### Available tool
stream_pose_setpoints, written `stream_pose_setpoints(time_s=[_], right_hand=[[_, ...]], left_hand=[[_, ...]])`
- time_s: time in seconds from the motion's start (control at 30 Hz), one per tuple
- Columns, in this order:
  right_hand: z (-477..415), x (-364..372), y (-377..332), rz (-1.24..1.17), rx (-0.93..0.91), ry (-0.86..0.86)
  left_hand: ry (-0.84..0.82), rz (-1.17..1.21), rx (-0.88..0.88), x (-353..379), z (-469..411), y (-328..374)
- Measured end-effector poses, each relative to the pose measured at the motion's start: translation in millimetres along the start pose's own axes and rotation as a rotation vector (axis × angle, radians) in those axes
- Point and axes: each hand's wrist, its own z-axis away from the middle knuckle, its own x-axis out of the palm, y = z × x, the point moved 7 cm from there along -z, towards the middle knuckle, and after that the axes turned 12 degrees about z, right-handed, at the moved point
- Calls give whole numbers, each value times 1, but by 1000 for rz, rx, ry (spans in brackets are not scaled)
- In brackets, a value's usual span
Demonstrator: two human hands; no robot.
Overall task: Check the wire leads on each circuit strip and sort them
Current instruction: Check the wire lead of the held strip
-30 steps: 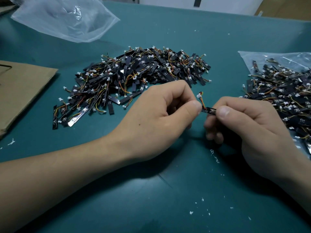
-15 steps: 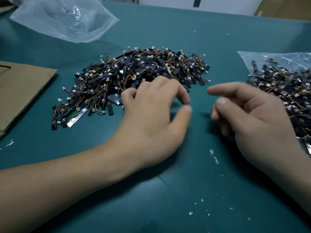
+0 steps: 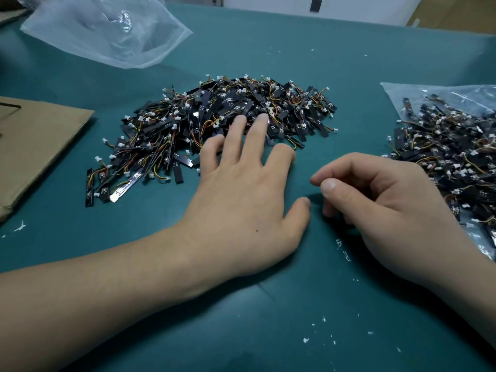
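Pickup step, I judge: my left hand [image 3: 241, 200], spread flat, touches the centre pile of circuit strips [image 3: 188, 124]; my right hand [image 3: 389, 208] hovers loosely curled, empty. Next: pinch one free.

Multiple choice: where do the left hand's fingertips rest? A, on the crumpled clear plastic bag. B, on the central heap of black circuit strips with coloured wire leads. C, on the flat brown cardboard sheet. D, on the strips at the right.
B: the left hand lies with straight fingers, and their tips are on the near edge of the central heap of black circuit strips.
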Motion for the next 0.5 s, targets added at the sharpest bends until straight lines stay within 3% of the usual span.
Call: stream_pose_setpoints(time_s=[0.5], right_hand=[[1,1,-2,43,-12,-25]], left_hand=[[-23,-24,-24,0,0,0]])
